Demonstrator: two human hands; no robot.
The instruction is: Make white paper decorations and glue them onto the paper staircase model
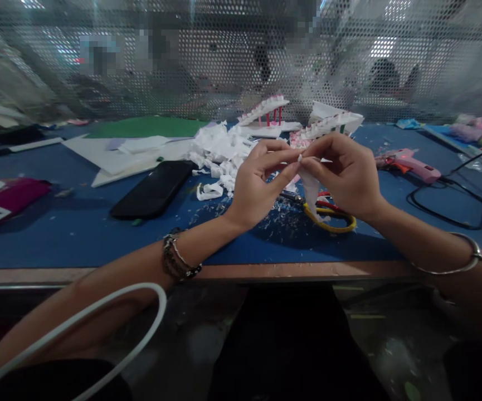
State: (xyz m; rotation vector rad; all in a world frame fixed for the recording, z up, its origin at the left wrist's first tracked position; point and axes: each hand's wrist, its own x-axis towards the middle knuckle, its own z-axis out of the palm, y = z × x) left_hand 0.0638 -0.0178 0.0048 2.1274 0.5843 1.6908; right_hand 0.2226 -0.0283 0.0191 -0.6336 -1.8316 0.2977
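Both hands meet above the table, pinching a small white strip of paper [311,192] that hangs down between them. My left hand [259,181] presses its thumb and index finger together at the strip's upper end. From the other side, my right hand [343,172] is closed on the same end with thumb and fingertips. Below the hanging strip lie scissors [351,224] with yellow and red handles, partly covered by the paper and hand. A heap of crumpled white paper scraps [218,145] sits behind my left hand.
A black phone [152,189] lies left of the hands, near white sheets [102,150] and a green sheet [149,127]. Two white pieces with pink edges [266,111] stand behind. At right is a pink glue gun [416,166] with a black cable [462,223].
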